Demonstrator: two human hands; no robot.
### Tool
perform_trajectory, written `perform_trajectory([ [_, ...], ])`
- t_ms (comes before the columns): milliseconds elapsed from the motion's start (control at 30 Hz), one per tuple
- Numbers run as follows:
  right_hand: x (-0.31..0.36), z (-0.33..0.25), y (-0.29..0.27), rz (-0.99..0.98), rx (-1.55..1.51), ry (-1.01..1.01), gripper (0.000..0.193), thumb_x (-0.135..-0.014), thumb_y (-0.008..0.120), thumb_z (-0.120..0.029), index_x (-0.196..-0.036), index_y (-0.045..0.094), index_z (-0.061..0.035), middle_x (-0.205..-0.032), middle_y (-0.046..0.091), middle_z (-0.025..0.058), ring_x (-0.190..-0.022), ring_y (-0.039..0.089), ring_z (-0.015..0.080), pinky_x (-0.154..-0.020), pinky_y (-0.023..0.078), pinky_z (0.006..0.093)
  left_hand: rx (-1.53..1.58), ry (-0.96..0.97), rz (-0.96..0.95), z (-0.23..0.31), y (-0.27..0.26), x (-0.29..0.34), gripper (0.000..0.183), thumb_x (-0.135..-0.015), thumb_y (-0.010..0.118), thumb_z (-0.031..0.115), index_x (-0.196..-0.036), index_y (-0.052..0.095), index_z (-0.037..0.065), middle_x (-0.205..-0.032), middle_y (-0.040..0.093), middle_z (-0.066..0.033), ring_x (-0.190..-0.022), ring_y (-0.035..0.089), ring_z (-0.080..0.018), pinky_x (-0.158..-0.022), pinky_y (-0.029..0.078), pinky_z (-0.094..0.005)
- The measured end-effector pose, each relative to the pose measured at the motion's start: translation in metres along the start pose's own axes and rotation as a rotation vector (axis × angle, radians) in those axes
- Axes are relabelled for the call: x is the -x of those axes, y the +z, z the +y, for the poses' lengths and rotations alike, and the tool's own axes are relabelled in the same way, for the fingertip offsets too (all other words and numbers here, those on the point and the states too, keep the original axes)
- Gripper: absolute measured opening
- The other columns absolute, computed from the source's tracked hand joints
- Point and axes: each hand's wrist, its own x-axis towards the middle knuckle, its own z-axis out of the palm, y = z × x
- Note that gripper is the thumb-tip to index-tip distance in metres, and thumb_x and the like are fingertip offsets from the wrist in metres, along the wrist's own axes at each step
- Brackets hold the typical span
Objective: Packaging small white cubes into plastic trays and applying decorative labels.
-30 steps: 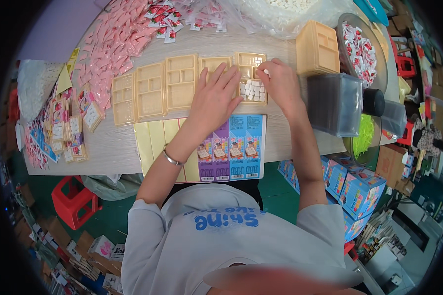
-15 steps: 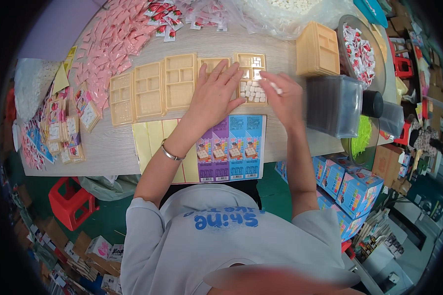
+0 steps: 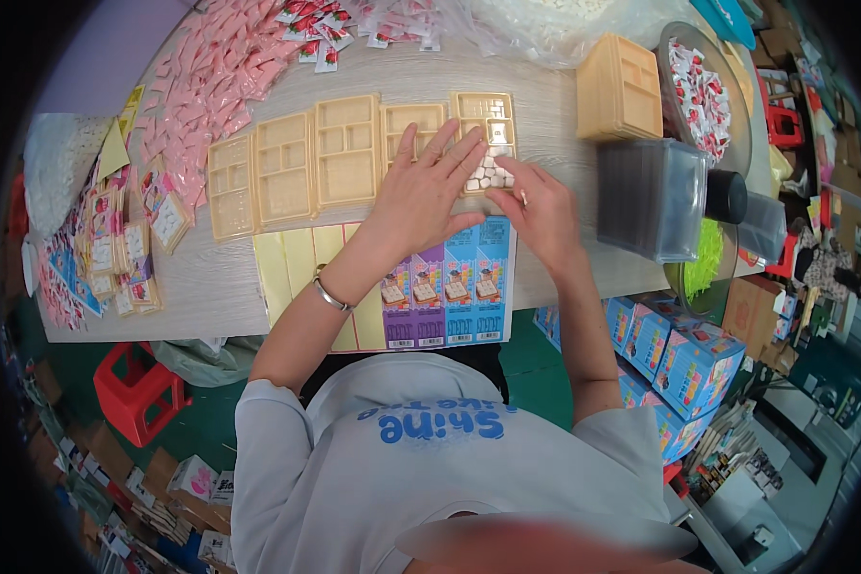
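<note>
Fingers of left hand spread, those of right hand bent, grip can't tell, at the row's rightmost tray
White pieces in its lower part, fill partly hidden; three leftmost trays look unfilled

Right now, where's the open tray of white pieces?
Head view: the open tray is rightmost in its row, partly covered by the left hand and right hand.

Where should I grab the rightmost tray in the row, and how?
Pinch the beige compartment tray by its upper right rim, probably from the right: that stretch is uncovered, while your left hand overlaps its left side. Keep it level; it's open, holding white pieces.
</note>
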Motion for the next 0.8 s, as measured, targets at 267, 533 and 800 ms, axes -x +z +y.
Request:
perform_trajectory([
  [267, 0.010, 0.005, 0.002, 0.096, 0.056, -0.066, 0.011, -0.084, 0.081, -0.012, -0.094, 0.078, -0.0090, -0.072, 0.061, 0.0080, -0.062, 0.063, 0.0255, -0.057, 0.049, 0.0369, 0.038, 0.039, -0.042, 0.005, -0.003, 0.010, 0.090, -0.089, 0.064, 0.063, -0.157, 0.040, 0.009, -0.166, 0.034, -0.0044, -0.156, 0.024, -0.0283, -0.126, 0.013, -0.0590],
  [533, -0.024, 0.017, -0.006, 0.121, 0.154, -0.049, 0.016, -0.086, 0.078, -0.016, -0.102, 0.078, -0.0127, -0.077, 0.065, 0.0094, -0.067, 0.065, 0.0280, -0.060, 0.052, 0.0382, 0.061, 0.032, -0.025, 0.017, -0.002, 0.006, 0.093, -0.090, 0.062, 0.063, -0.159, 0.035, 0.007, -0.166, 0.034, -0.0090, -0.156, 0.024, -0.0291, -0.126, 0.014, -0.0587],
  [800, -0.030, 0.023, -0.006, -0.018, 0.194, -0.111, 0.016, -0.089, 0.074, -0.014, -0.105, 0.078, -0.0116, -0.079, 0.065, 0.0116, -0.070, 0.067, 0.0287, -0.062, 0.052, 0.0379, 0.092, 0.068, -0.071, 0.027, 0.007, 0.021, 0.095, -0.088, 0.065, 0.062, -0.158, 0.036, 0.006, -0.165, 0.035, -0.0090, -0.156, 0.025, -0.0287, -0.125, 0.018, -0.0582],
])
